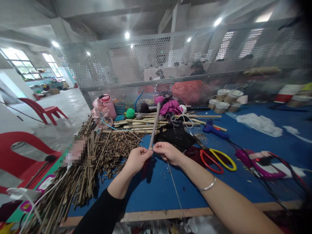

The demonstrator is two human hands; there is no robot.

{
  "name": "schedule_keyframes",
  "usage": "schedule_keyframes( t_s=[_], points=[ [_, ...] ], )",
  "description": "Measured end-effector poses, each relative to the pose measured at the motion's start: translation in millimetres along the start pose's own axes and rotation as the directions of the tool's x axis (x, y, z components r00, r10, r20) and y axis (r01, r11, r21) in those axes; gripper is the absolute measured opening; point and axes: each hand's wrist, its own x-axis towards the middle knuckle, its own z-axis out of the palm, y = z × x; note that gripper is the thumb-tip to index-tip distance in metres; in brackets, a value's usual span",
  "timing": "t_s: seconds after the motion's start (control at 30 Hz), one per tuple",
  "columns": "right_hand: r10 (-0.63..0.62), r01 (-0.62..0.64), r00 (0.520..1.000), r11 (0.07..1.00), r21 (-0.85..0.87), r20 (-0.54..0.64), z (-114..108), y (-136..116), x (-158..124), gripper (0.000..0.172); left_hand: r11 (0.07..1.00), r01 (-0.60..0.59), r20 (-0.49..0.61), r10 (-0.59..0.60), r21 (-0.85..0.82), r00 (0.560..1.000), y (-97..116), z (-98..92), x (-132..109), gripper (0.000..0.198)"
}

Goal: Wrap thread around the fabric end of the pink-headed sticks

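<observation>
A long stick wrapped in grey points away from me over the blue table, with a magenta ball at or behind its far end. My left hand is closed in a pinch on the stick's near end. Close beside it, my right hand is closed too, its fingertips pinching a thin pale string. That string hangs from the right hand down past the table's front edge. What lies right between the fingertips is too small to make out.
Dry twigs and leaves cover the left side. Bamboo sticks, a green yarn ball and black cloth lie ahead. Scissors, a blue glue gun and a magenta power strip lie right. A perforated metal screen stands behind.
</observation>
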Motion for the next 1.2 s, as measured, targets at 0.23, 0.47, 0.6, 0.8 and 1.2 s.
schedule_keyframes(
  t_s=[0.23,0.47,0.6,0.8,1.2],
  points=[
    [0.063,-0.065,0.998,0.996,0.053,0.028,-7,-4,-3,0.024,0.990,-0.067,-0.034,0.072,0.124,0.997,-9,2.5,3,0.037],
    [0.108,-0.113,0.994,0.962,0.250,0.036,-10,-1,5,0.021,0.979,-0.125,-0.053,0.135,0.160,0.989,-8,4.9,1,0.039],
    [0.143,-0.136,0.990,0.969,0.204,-0.019,-8,1,6,0.017,0.988,-0.110,-0.068,0.118,0.105,0.991,-9,5.8,2,0.038],
    [0.144,-0.140,0.990,0.972,0.189,-0.005,-5,5,6,0.020,0.988,-0.058,0.009,0.060,-0.142,0.998,-4,6.7,0,0.034],
    [-0.054,0.027,0.992,0.974,0.225,0.116,4,-5,-1,0.031,0.880,0.232,0.276,-0.121,-0.414,0.953,8,5.6,-9,0.035]
  ],
)
